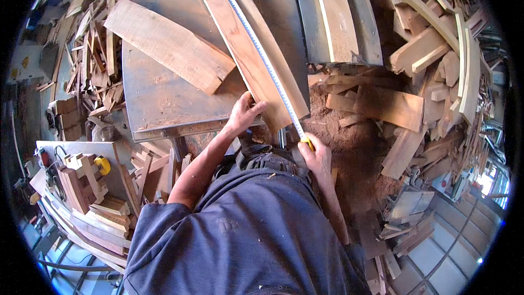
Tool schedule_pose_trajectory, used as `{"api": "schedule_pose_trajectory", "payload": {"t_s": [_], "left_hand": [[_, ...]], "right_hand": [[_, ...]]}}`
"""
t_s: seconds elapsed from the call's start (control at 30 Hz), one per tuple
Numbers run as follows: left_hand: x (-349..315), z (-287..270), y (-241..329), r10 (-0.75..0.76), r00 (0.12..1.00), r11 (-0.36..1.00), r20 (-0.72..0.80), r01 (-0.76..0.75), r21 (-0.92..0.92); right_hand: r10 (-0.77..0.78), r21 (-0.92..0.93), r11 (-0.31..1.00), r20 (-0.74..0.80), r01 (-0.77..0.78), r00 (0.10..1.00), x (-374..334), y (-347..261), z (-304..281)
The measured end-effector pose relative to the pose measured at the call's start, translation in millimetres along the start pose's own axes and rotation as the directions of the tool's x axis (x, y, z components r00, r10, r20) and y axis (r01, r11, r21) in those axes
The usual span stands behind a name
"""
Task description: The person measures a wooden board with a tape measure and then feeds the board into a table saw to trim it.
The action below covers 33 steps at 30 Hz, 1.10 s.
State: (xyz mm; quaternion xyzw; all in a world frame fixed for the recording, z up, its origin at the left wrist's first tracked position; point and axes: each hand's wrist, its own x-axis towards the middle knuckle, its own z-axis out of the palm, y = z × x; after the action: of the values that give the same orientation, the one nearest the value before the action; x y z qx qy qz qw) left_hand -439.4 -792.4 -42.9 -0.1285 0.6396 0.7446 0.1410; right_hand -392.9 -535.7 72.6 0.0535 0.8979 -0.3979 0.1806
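A reddish wooden board [240, 38] lies lengthwise on the metal work table [164, 104], its near end jutting past the table's front edge. My left hand [246, 113] grips the board's left edge near that end, thumb toward its top face. In my right hand [315, 153], beyond the near end, is a yellow tape measure [307, 142], its case mostly covered by the fingers. Its white blade [262, 53] runs out along the board's right side to the far end. Right beside the blade lies a second, paler board [273, 49].
A wide plank [169, 43] rests slanted on the table's left. Another pale board [335, 13] lies on a separate metal surface [367, 16] at far right. Offcuts [390, 106] and sawdust cover the floor at right; stacked wood pieces [82, 186] stand at lower left.
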Motion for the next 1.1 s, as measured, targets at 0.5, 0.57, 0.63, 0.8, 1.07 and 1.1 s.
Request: {"api": "schedule_pose_trajectory", "payload": {"t_s": [0.5, 0.57, 0.63, 0.8, 1.07, 1.1], "left_hand": [[-3.1, -5.0, 25.9, -0.054, 0.995, 0.999, 0.080, 0.054, 0.004], [-3.0, -3.2, 26.8, -0.083, 0.993, 0.996, 0.081, 0.085, -0.022], [-3.5, -2.9, 29.1, -0.080, 0.994, 0.997, 0.070, 0.081, -0.002], [-3.8, -4.9, 25.3, -0.066, 0.996, 0.998, 0.054, 0.066, -0.007], [-2.9, -0.4, 25.8, -0.031, 0.999, 0.999, 0.032, 0.032, -0.030], [-2.4, 0.0, 26.1, -0.029, 0.999, 0.999, 0.037, 0.029, -0.016]], "right_hand": [[0.062, 0.074, 0.995, 0.110, -0.070, 0.992, -20.0, 23.1, 3.3], [0.027, 0.059, 0.998, 0.090, -0.033, 0.996, -20.1, 26.3, 4.5], [0.034, 0.062, 0.997, 0.107, -0.041, 0.994, -19.8, 26.7, 4.0], [0.045, 0.056, 0.997, 0.159, -0.054, 0.986, -16.4, 28.8, 2.3], [0.016, 0.019, 1.000, 0.116, -0.018, 0.993, -15.9, 31.8, 3.3], [0.033, 0.025, 0.999, 0.134, -0.037, 0.990, -15.7, 31.3, 2.0]]}}
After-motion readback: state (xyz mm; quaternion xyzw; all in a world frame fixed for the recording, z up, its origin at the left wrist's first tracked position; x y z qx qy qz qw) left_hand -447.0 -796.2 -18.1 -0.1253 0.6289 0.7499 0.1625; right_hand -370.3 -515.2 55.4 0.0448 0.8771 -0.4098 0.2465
